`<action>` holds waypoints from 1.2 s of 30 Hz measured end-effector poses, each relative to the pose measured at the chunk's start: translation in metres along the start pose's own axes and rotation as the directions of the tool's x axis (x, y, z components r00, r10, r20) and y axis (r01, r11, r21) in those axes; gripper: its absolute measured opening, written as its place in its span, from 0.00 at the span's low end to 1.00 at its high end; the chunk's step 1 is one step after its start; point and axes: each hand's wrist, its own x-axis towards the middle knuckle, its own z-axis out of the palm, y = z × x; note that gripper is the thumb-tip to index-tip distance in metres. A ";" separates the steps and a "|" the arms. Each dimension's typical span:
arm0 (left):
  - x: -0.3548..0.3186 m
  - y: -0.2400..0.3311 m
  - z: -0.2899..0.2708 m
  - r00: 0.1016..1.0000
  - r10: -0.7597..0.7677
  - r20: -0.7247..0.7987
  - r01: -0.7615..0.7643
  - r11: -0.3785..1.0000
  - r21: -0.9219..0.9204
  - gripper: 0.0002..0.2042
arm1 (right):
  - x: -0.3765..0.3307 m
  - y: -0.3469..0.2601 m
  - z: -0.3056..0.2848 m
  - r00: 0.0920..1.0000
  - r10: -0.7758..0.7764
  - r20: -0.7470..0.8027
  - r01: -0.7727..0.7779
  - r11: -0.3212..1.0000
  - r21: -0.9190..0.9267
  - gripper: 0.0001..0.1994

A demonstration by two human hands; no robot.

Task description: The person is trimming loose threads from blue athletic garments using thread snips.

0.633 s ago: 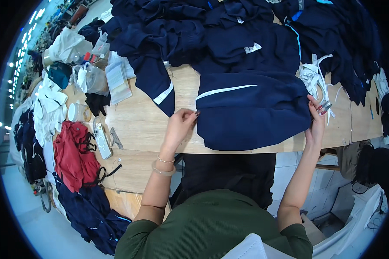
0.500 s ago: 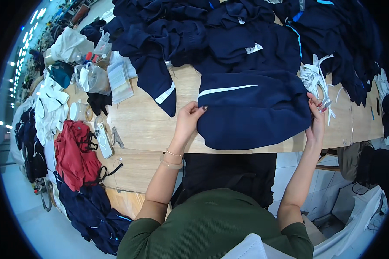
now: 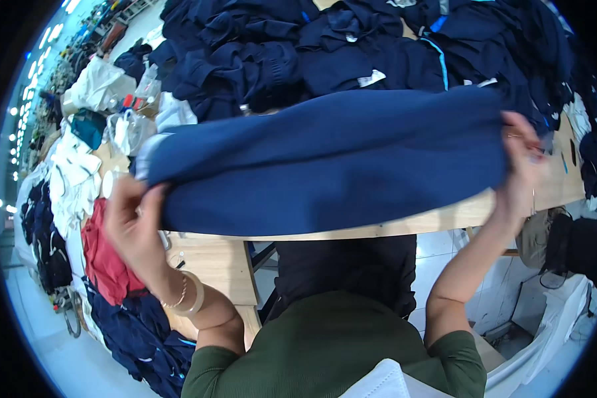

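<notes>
I hold a folded navy blue garment (image 3: 325, 162) stretched wide in the air above the wooden table (image 3: 444, 215). My left hand (image 3: 134, 225) grips its left end and my right hand (image 3: 521, 162) grips its right end. The garment hides most of the table surface beneath it. A bangle sits on my left wrist.
A large heap of navy garments (image 3: 351, 46) covers the back of the table. White garments (image 3: 73, 172) and a red garment (image 3: 106, 265) lie at the left, with more navy cloth (image 3: 132, 331) on the floor. White bags (image 3: 564, 331) stand at the lower right.
The navy garment lay flat on the table under both hands; now both hands have lifted it off the table and hold it up close to the camera.
</notes>
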 end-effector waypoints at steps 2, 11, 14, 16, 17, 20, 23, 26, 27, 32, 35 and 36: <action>-0.009 -0.044 0.048 0.980 -0.080 0.180 0.053 0.987 0.151 0.09 | -0.015 0.056 0.022 0.977 0.207 -0.051 -0.210 0.975 -0.070 0.14; -0.048 -0.134 0.131 0.920 -0.307 0.245 0.237 0.931 0.276 0.07 | -0.053 0.084 0.036 0.889 0.444 -0.112 -0.415 0.885 0.214 0.16; -0.048 -0.121 0.136 0.986 -0.029 0.165 -0.039 0.920 0.390 0.08 | -0.056 0.081 0.031 0.884 0.452 -0.121 -0.415 0.877 0.241 0.16; -0.048 -0.077 0.151 0.989 -0.003 0.145 -0.034 0.967 0.253 0.08 | -0.060 0.074 0.033 0.890 0.442 -0.115 -0.403 0.878 0.259 0.16; -0.049 -0.050 0.159 0.994 0.014 0.113 -0.028 0.992 0.123 0.08 | -0.062 0.068 0.035 0.888 0.444 -0.121 -0.404 0.878 0.256 0.16; -0.059 0.021 0.183 0.905 0.313 0.290 -0.259 0.943 -0.208 0.10 | -0.068 0.057 0.041 0.909 0.412 -0.068 -0.387 0.893 0.231 0.15; -0.056 0.058 0.224 0.721 0.637 0.273 -0.477 0.741 -0.472 0.13 | -0.070 0.041 0.051 0.900 0.435 -0.035 -0.411 0.871 0.268 0.16; -0.053 0.067 0.260 0.717 0.601 0.352 -0.372 0.757 -0.537 0.16 | -0.074 0.041 0.047 0.894 0.448 0.005 -0.421 0.834 0.357 0.19; -0.054 0.064 0.261 0.715 0.604 0.353 -0.373 0.756 -0.538 0.16 | -0.074 0.041 0.047 0.894 0.448 0.002 -0.419 0.834 0.359 0.19; -0.062 0.054 0.272 0.772 0.507 0.383 -0.256 0.800 -0.543 0.10 | -0.078 0.047 0.042 0.869 0.494 0.028 -0.460 0.785 0.415 0.20; -0.060 0.052 0.273 0.762 0.527 0.377 -0.307 0.806 -0.506 0.06 | -0.079 0.048 0.037 0.867 0.497 0.038 -0.477 0.805 0.352 0.18; -0.059 0.052 0.273 0.754 0.533 0.383 -0.326 0.811 -0.486 0.05 | -0.080 0.049 0.034 0.863 0.501 0.061 -0.493 0.812 0.312 0.18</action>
